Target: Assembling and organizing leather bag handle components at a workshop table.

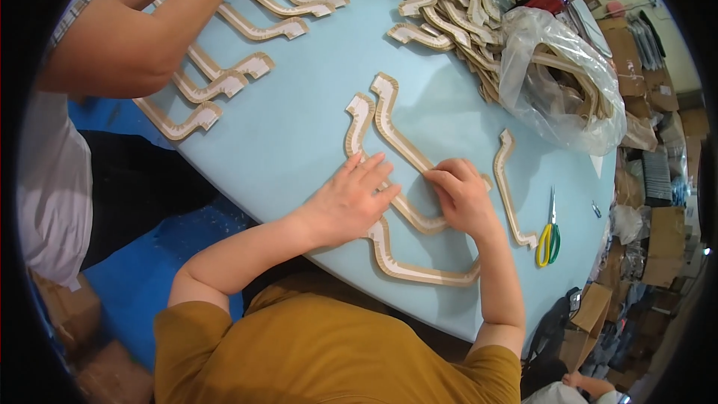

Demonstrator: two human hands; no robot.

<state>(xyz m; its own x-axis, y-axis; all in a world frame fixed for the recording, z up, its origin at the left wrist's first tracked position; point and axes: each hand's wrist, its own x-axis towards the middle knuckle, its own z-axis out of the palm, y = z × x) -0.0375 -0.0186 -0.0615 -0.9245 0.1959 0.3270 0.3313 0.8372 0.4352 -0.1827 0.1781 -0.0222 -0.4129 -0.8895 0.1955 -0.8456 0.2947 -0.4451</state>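
Bent strips with a white middle and tan, notched edges lie before me on the pale blue table. My left hand is open, fingers spread flat over one bent strip. My right hand is closed, thumb and fingers pinching the edge of a second bent strip, which runs away from me. The fingertips hide exactly what is pinched. Closer to my body lies a third strip, partly behind my right wrist. A narrower strip rests apart on the right.
Yellow-and-green scissors lie at the right. Far off are a heap of strips and a clear plastic bag holding more. At the left, a co-worker's arm reaches over a row of strips. The table's edge curves past me.
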